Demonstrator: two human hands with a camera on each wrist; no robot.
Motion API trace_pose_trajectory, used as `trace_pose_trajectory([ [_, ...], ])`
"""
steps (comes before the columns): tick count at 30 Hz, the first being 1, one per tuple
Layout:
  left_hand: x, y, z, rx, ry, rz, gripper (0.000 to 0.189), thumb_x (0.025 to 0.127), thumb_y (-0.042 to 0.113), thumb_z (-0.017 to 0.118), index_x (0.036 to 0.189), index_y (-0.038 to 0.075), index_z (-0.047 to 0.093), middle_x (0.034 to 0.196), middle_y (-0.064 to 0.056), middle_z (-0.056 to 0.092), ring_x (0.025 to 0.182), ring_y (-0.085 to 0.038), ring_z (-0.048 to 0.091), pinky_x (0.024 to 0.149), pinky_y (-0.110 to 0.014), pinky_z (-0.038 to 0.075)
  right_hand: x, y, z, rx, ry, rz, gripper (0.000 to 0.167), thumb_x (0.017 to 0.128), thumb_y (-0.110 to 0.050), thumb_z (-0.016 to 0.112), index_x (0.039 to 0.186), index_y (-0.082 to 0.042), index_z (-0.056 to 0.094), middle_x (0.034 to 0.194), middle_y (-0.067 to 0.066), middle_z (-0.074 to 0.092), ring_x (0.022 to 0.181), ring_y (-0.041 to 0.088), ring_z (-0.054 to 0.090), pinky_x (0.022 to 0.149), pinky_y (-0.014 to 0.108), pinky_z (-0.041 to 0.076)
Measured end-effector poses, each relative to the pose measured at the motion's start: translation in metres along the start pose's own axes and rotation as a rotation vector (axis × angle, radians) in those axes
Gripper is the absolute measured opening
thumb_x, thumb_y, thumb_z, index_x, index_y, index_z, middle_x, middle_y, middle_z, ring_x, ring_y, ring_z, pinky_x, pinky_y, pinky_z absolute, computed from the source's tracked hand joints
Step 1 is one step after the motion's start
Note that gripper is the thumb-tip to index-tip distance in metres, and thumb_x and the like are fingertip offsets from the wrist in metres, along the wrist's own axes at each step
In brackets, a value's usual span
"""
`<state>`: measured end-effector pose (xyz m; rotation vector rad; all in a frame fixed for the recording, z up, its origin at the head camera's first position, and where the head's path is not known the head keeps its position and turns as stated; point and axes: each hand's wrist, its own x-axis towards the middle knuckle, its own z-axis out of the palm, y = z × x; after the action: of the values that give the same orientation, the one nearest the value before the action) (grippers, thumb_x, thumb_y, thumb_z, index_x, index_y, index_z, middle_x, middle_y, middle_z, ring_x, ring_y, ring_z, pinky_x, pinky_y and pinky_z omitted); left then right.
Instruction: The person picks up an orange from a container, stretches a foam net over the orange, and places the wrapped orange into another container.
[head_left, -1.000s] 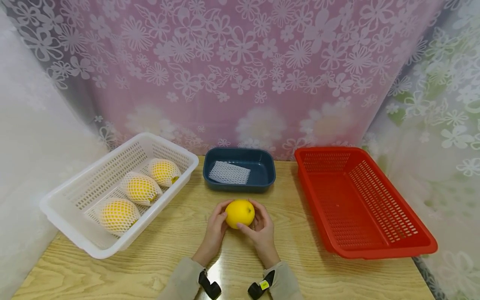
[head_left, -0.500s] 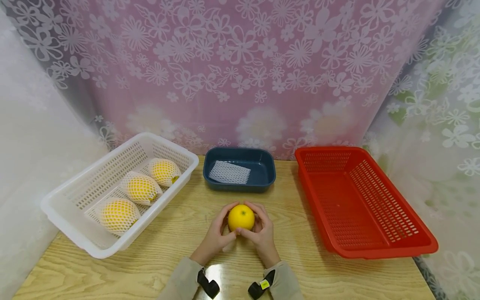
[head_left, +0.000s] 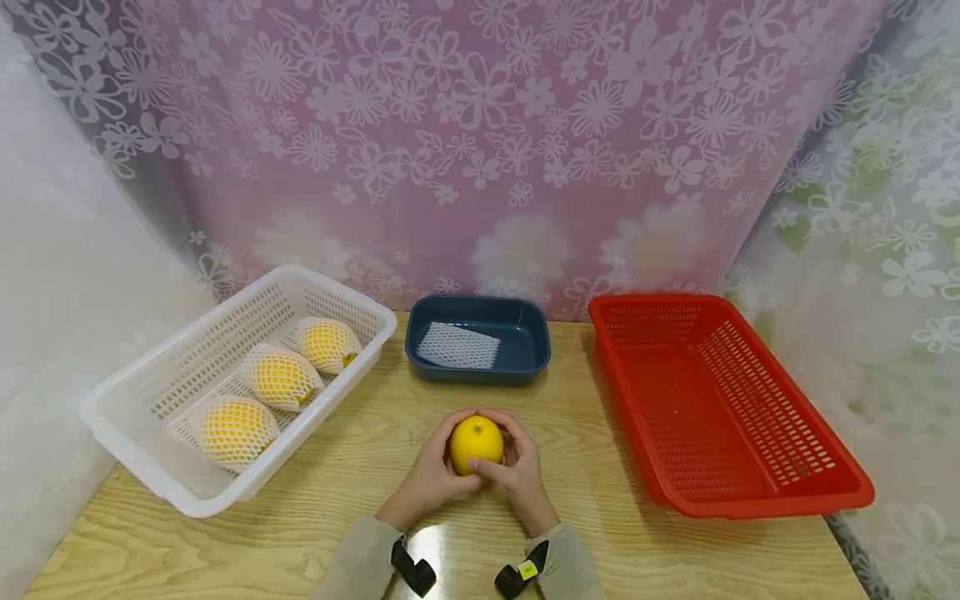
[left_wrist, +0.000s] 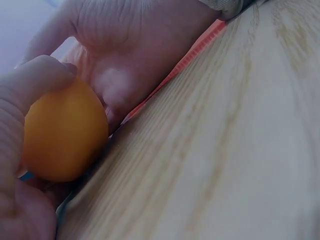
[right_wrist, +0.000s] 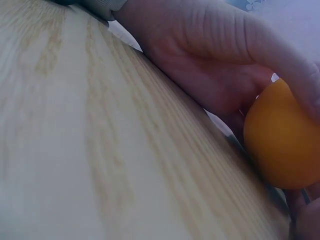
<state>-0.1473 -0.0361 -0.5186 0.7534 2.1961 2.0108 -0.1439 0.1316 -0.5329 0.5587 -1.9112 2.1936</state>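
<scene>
Both hands hold a round yellow citrus fruit (head_left: pixel 477 444) low over the table, its stem-end mark turned up and away in the head view. My left hand (head_left: pixel 432 468) curls round its left side, and my right hand (head_left: pixel 517 467) grips the right side with a thumb across the front. In the left wrist view the fruit (left_wrist: pixel 65 132) sits between both hands, close to the wood. From the right wrist it (right_wrist: pixel 282 140) shows at the right edge, under the right thumb. The far fingertips are mostly hidden behind it.
On the left stands a white basket (head_left: pixel 330 421) with three yellow fruits (head_left: pixel 281 377) in foam netting. Behind the hands is a dark blue tray (head_left: pixel 525 337) with a flat white foam net sleeve (head_left: pixel 459 346). A red basket (head_left: pixel 660 492) stands on the right.
The hands have turned the fruit so its stem-end mark moved from the right side to the top middle. Hands and fruit have come slightly nearer the person.
</scene>
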Motion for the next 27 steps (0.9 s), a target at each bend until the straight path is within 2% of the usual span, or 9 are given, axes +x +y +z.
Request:
trace_pose_trajectory([
  [2, -0.001, 0.01, -0.001, 0.019, 0.016, 0.005, 0.08, 0.072, -0.003, 0.082, 0.143, 0.005, 0.046, 0.141, -0.008, 0.051, 0.121, -0.022, 0.052, 0.101, -0.033, 0.044, 0.0, -0.001, 0.001, -0.006, -0.002, 0.015, 0.056, 0.078, 0.0, 0.076, 0.131, 0.003, 0.057, 0.129, 0.024, 0.052, 0.119, 0.027, 0.052, 0.105, 0.028, 0.041],
  [5, -0.001, 0.014, -0.001, 0.052, 0.03, 0.015, 0.077, 0.072, 0.001, 0.085, 0.139, 0.005, 0.048, 0.136, -0.006, 0.055, 0.117, -0.02, 0.054, 0.099, -0.033, 0.046, 0.0, -0.002, 0.001, -0.018, 0.016, 0.045, 0.044, 0.087, -0.003, 0.068, 0.13, 0.002, 0.057, 0.128, 0.024, 0.054, 0.117, 0.026, 0.053, 0.102, 0.027, 0.043],
  [9, -0.001, 0.015, 0.0, 0.045, 0.027, 0.011, 0.075, 0.072, 0.003, 0.086, 0.137, 0.005, 0.048, 0.133, -0.006, 0.056, 0.115, -0.02, 0.055, 0.098, -0.034, 0.046, 0.0, -0.004, 0.0, -0.037, 0.082, 0.109, 0.03, 0.099, -0.012, 0.056, 0.126, 0.001, 0.06, 0.125, 0.02, 0.059, 0.114, 0.025, 0.056, 0.099, 0.027, 0.045],
  [13, 0.0, 0.015, 0.0, 0.051, 0.028, -0.009, 0.076, 0.071, 0.005, 0.088, 0.136, 0.004, 0.048, 0.132, -0.005, 0.057, 0.115, -0.019, 0.055, 0.1, -0.035, 0.045, 0.005, -0.008, 0.0, 0.02, 0.2, 0.215, 0.031, 0.101, -0.02, 0.056, 0.119, 0.004, 0.061, 0.117, 0.016, 0.064, 0.11, 0.024, 0.06, 0.098, 0.028, 0.047],
  [17, 0.002, 0.015, 0.0, 0.065, 0.026, -0.026, 0.079, 0.069, 0.005, 0.088, 0.136, 0.001, 0.047, 0.131, -0.005, 0.056, 0.115, -0.016, 0.055, 0.101, -0.037, 0.044, 0.02, -0.023, -0.001, 0.072, 0.289, 0.283, 0.031, 0.099, -0.017, 0.059, 0.114, 0.009, 0.061, 0.107, 0.015, 0.066, 0.099, 0.023, 0.062, 0.091, 0.031, 0.051],
  [19, 0.002, 0.016, 0.0, 0.065, 0.026, -0.031, 0.08, 0.069, 0.005, 0.088, 0.137, 0.0, 0.046, 0.132, -0.005, 0.056, 0.116, -0.016, 0.054, 0.101, -0.037, 0.044, 0.033, -0.033, -0.004, 0.032, 0.275, 0.263, 0.027, 0.099, -0.014, 0.057, 0.112, 0.011, 0.061, 0.104, 0.018, 0.066, 0.094, 0.023, 0.062, 0.087, 0.032, 0.052],
  [22, 0.003, 0.016, -0.001, 0.074, 0.024, -0.028, 0.08, 0.069, 0.005, 0.088, 0.136, 0.0, 0.045, 0.132, -0.006, 0.056, 0.117, -0.016, 0.054, 0.102, -0.036, 0.043, 0.057, -0.048, -0.008, -0.08, 0.214, 0.187, 0.022, 0.1, -0.008, 0.056, 0.106, 0.012, 0.063, 0.1, 0.024, 0.066, 0.088, 0.022, 0.064, 0.082, 0.031, 0.054],
  [24, 0.003, 0.016, 0.0, 0.073, 0.019, -0.022, 0.08, 0.069, 0.005, 0.089, 0.136, 0.0, 0.046, 0.131, -0.006, 0.056, 0.117, -0.017, 0.054, 0.103, -0.036, 0.043, 0.074, -0.058, -0.01, -0.146, 0.162, 0.154, 0.018, 0.1, -0.005, 0.056, 0.103, 0.011, 0.064, 0.097, 0.026, 0.067, 0.085, 0.027, 0.065, 0.08, 0.034, 0.055],
  [27, 0.002, 0.016, 0.0, 0.057, 0.008, -0.018, 0.079, 0.069, 0.005, 0.09, 0.135, 0.001, 0.045, 0.131, -0.005, 0.056, 0.118, -0.017, 0.054, 0.103, -0.033, 0.042, 0.1, -0.072, -0.012, -0.235, 0.093, 0.161, 0.018, 0.1, -0.006, 0.057, 0.103, 0.009, 0.066, 0.097, 0.023, 0.069, 0.086, 0.038, 0.065, 0.078, 0.036, 0.056],
])
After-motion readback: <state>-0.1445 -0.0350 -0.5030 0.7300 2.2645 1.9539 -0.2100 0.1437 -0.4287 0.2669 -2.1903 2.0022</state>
